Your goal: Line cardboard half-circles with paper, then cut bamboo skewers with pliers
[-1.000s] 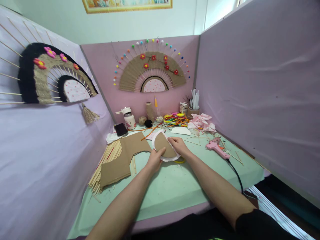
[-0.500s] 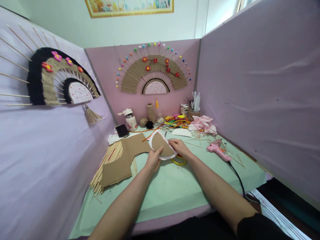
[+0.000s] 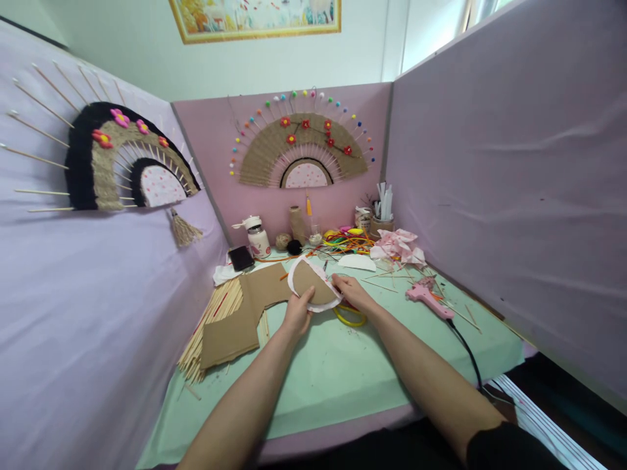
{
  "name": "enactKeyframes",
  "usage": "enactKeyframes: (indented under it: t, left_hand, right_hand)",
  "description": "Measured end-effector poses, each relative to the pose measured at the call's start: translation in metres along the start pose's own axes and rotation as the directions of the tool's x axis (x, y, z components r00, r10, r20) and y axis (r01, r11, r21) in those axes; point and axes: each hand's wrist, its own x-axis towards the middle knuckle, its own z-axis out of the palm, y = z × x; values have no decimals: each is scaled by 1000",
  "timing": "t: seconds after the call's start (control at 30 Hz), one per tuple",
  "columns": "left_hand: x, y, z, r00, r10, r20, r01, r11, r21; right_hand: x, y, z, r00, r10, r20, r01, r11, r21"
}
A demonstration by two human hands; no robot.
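Observation:
My left hand [image 3: 298, 312] grips a cardboard half-circle [image 3: 313, 282] from below, thumb on its bare brown face. White cloth with pinkish spots is folded over its rim. My right hand [image 3: 353, 292] is closed beside the straight edge, fingertips pinched together; whatever they hold is too small to tell. Under that hand lie scissors with yellow handles [image 3: 350, 318], their blades mostly covered. Left of my hands rests a large cut cardboard piece [image 3: 230, 336], on top of a heap of thin wooden sticks [image 3: 196, 352].
A pink glue gun [image 3: 428, 299] with a black cord lies at the right. Behind stand a white bottle [image 3: 258, 241], a twine spool [image 3: 296, 225], coloured cords [image 3: 347, 243], a white half-circle [image 3: 357, 262] and crumpled pink cloth [image 3: 399, 247]. Decorated fans [image 3: 304, 143] hang on the partitions.
The half-circle and my left hand have shifted slightly left. A wider gap shows between my right fingertips and the straight edge. The view has tilted up a little.

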Motion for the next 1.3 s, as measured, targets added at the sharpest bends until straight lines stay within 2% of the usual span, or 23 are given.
enactKeyframes:
  t: [0.23, 0.43, 0.63, 0.73, 0.87, 1.07, 1.3]
  left_hand:
    - [2, 1, -1, 1000, 21, 4, -21, 1000, 12]
    - [5, 7, -3, 998, 55, -15, -55, 998, -12]
    - [6, 11, -6, 997, 74, -19, -74, 997, -23]
    - [6, 12, -6, 997, 77, -28, -77, 997, -16]
    - [4, 12, -5, 998, 62, 33, -61, 998, -17]
    - [1, 6, -5, 995, -4, 103, 0, 999, 37]
    - [-2, 5, -5, 993, 17, 114, -26, 997, 73]
  right_hand:
    - [0, 1, 4, 999, -48, -16, 48, 998, -31]
    - [-2, -3, 1, 996, 76, 43, -79, 994, 74]
    - [-3, -5, 3, 999, -11, 51, 9, 1000, 21]
    - [-4, -7, 4, 999, -13, 47, 12, 1000, 22]
    - [-4, -10, 2, 1000, -19, 22, 18, 998, 57]
    - [-1, -10, 2, 989, -108, -98, 116, 990, 79]
    - [-2, -13, 4, 988, -130, -84, 136, 988, 69]
